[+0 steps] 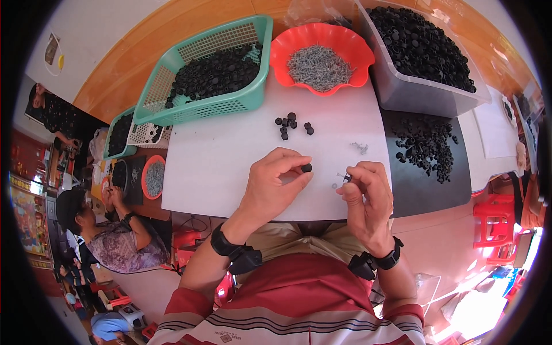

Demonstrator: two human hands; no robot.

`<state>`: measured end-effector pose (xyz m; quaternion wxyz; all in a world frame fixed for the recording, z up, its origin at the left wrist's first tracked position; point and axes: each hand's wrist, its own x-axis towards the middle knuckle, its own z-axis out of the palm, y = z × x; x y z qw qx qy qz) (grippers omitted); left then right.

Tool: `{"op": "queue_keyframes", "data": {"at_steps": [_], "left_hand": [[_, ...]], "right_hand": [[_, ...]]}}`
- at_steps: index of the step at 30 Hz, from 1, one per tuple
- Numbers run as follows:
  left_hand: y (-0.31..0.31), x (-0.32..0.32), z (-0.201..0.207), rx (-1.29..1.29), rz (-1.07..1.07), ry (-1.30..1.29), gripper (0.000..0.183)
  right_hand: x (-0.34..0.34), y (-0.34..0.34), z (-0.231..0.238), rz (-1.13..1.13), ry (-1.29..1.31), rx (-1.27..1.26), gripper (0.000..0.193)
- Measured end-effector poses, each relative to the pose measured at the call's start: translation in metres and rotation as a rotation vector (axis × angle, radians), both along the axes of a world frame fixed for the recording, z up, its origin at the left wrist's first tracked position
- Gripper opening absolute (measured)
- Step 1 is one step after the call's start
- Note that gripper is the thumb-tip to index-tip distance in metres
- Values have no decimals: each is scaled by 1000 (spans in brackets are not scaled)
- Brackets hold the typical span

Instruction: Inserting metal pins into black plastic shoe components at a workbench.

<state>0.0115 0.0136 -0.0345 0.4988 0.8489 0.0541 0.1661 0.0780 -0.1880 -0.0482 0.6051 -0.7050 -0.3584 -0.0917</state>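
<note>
My left hand is closed, pinching a small round black plastic cap between thumb and forefinger above the white sheet. To its right, my right hand pinches a small black plastic piece with a metal screw sticking out toward the left. Beyond the hands lies a loose group of small black caps. A few loose screws rest on the sheet just past my right hand. How the piece and screw join is too small to tell.
A green basket of black parts, a red scalloped bowl of screws and a grey bin of black parts line the far side. More black pieces lie on a dark mat at right. A co-worker sits at left; red stools stand right.
</note>
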Motion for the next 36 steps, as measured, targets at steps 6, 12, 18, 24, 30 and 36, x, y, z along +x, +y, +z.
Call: {"op": "queue_keyframes", "data": {"at_steps": [6, 12, 18, 24, 30, 36], "left_hand": [[2, 1, 3, -355, -5, 33, 26], [3, -3, 4, -552, -31, 143, 26], [0, -5, 6, -881, 3, 148, 18], [0, -9, 3, -1023, -56, 159, 18], [-2, -10, 3, -1187, -41, 165, 17], [-3, -10, 3, -1355, -56, 182, 11]], "right_hand": [[0, 4, 0, 30, 70, 41, 22], [-3, 7, 2, 43, 100, 31, 22], [-4, 7, 1, 39, 111, 12, 22], [-3, 10, 1, 30, 65, -1, 24], [-5, 16, 1, 5, -49, -58, 27], [-6, 19, 1, 6, -77, -89, 29]]}}
